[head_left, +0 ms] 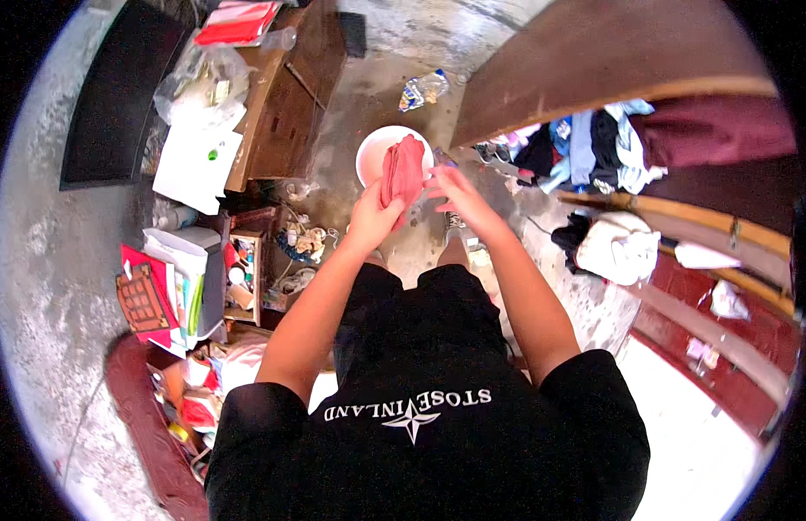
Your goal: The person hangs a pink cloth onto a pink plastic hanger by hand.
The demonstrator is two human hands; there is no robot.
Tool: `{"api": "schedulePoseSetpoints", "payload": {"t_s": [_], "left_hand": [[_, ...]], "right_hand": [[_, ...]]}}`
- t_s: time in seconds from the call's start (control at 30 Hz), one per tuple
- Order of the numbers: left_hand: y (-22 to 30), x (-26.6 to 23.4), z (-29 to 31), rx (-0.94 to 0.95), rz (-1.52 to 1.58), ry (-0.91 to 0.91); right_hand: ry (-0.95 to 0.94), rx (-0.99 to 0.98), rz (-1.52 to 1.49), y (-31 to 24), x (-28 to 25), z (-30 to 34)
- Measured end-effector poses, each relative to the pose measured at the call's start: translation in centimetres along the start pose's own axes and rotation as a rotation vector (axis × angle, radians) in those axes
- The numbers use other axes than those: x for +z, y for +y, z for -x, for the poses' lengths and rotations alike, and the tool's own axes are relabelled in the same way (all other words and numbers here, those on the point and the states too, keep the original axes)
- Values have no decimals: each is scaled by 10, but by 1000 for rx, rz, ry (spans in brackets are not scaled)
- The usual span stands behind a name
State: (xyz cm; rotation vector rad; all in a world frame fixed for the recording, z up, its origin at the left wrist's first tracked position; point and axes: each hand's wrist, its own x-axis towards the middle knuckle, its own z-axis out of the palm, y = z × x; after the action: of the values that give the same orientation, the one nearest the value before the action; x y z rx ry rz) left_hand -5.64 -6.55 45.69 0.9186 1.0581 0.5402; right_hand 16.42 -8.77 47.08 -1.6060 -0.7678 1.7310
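Observation:
A folded red cloth [404,172] is gripped in my left hand [374,214], with my fingers and thumb closed round its lower left side. Its upper part hangs over a round white bucket [361,162] standing on the floor in front of me. The bucket's inside looks pale pink, and the cloth hides its right part. My right hand [458,195] is just right of the cloth, fingers apart and stretched toward it. I see nothing in that hand. Whether its fingertips touch the cloth I cannot tell.
Beyond the bucket lies a crumpled plastic packet [423,90] on the floor. A wooden cabinet [286,113] bearing papers and plastic bags stands left. On the right, an open wooden wardrobe [611,52] holds piled clothes [585,148]. Books and folders [173,291] crowd the near left.

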Motion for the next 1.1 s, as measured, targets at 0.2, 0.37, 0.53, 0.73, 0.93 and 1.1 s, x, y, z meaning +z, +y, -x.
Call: {"api": "schedulePoseSetpoints", "payload": {"t_s": [0.2,0.37,0.53,0.73,0.93,1.1], "left_hand": [[49,53,61,68,22,-209],[71,105,90,17,125,-341],[44,199,88,-8,255,-380],[6,309,94,184,-45,-340],[15,373,109,20,289,-417],[-5,413,93,147,125,-464]], "right_hand": [[61,-292,-350,-11,5,71],[-23,-343,-500,-9,-34,139],[143,-383,-442,31,-97,188],[445,-579,-188,82,-162,257],[275,-430,-735,99,-240,334],[795,-354,227,69,-242,357]]}}
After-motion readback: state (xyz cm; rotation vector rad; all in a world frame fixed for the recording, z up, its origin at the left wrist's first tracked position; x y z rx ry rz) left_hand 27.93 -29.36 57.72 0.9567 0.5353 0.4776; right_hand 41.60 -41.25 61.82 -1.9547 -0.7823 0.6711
